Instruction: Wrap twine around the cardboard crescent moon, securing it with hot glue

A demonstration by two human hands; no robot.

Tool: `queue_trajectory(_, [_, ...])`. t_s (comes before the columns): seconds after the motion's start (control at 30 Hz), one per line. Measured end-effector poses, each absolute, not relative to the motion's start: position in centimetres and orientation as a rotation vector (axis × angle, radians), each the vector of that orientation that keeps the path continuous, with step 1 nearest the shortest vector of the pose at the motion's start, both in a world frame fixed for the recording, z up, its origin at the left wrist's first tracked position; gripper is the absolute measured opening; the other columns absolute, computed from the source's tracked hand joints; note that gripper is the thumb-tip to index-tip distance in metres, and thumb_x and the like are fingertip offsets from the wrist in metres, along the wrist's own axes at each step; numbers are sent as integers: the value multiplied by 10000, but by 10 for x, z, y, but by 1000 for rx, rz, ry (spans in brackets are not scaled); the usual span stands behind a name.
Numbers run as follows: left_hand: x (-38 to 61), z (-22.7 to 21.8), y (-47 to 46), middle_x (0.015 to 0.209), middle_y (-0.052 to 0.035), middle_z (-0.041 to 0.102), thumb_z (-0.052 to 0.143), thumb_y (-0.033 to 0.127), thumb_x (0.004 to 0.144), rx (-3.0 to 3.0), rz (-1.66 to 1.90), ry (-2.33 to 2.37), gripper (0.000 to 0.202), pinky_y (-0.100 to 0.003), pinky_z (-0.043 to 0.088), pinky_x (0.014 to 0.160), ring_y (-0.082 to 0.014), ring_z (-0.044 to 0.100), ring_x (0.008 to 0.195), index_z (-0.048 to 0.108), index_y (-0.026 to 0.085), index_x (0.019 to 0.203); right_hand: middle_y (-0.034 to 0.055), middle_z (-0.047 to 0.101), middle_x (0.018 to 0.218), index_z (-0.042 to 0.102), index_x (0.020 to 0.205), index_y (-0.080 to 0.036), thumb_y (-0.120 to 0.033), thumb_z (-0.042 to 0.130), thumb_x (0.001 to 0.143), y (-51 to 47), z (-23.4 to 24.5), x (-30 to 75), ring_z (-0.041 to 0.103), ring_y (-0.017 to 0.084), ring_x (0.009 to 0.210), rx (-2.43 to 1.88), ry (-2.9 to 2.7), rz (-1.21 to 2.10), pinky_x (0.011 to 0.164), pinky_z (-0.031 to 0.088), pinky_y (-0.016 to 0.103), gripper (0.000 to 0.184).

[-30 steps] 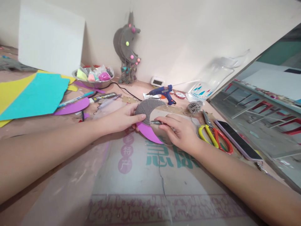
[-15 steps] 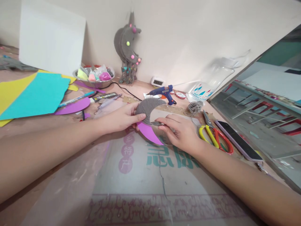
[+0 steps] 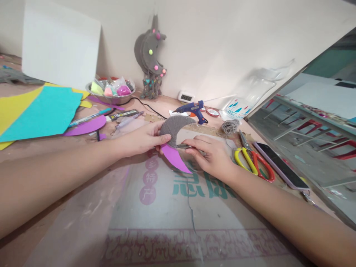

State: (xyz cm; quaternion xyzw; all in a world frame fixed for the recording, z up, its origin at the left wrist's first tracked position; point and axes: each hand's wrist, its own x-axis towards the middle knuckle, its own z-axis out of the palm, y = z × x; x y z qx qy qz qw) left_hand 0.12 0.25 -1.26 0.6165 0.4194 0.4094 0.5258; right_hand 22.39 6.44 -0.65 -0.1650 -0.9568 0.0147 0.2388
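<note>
My left hand [image 3: 141, 140] grips a crescent moon shape [image 3: 174, 128] by its middle. The upper part of the crescent is wound with grey yarn; its lower tip [image 3: 175, 157] is bare purple foam. My right hand [image 3: 213, 155] is closed just right of the crescent, pinching a strand of grey yarn against the inner curve. A small ball of grey yarn [image 3: 230, 127] lies behind my right hand.
Yellow and red scissors [image 3: 253, 161] and a phone [image 3: 280, 167] lie at the right. A blue glue gun [image 3: 191, 109], a bowl of coloured bits [image 3: 111, 91], pens, purple cut-outs and teal and yellow foam sheets [image 3: 41, 111] sit behind. A finished moon ornament [image 3: 150, 55] hangs on the wall.
The crescent has tilted up a little and its purple tip swung slightly left. My right hand has shifted a bit along the inner curve.
</note>
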Motion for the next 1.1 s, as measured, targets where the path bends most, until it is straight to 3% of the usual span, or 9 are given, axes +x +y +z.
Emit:
queue_trajectory(0.63, [3, -11, 2, 598, 33, 529, 512, 357, 835, 1452, 985, 1021, 202, -196, 336, 459, -85, 482, 504, 455, 177, 910, 8, 577, 730, 614, 1025, -173, -280, 476, 881, 64, -8, 225, 501, 106, 615, -529, -2578, 141, 614, 388, 231, 227])
queue_trajectory(1.1, [6, -10, 2, 627, 38, 521, 527, 333, 821, 1474, 976, 1044, 224, -189, 354, 462, -68, 468, 483, 463, 159, 948, 42, 639, 802, 625, 1009, -160, -285, 479, 879, 62, -6, 224, 555, 131, 687, -473, -2629, 7, 618, 399, 236, 233])
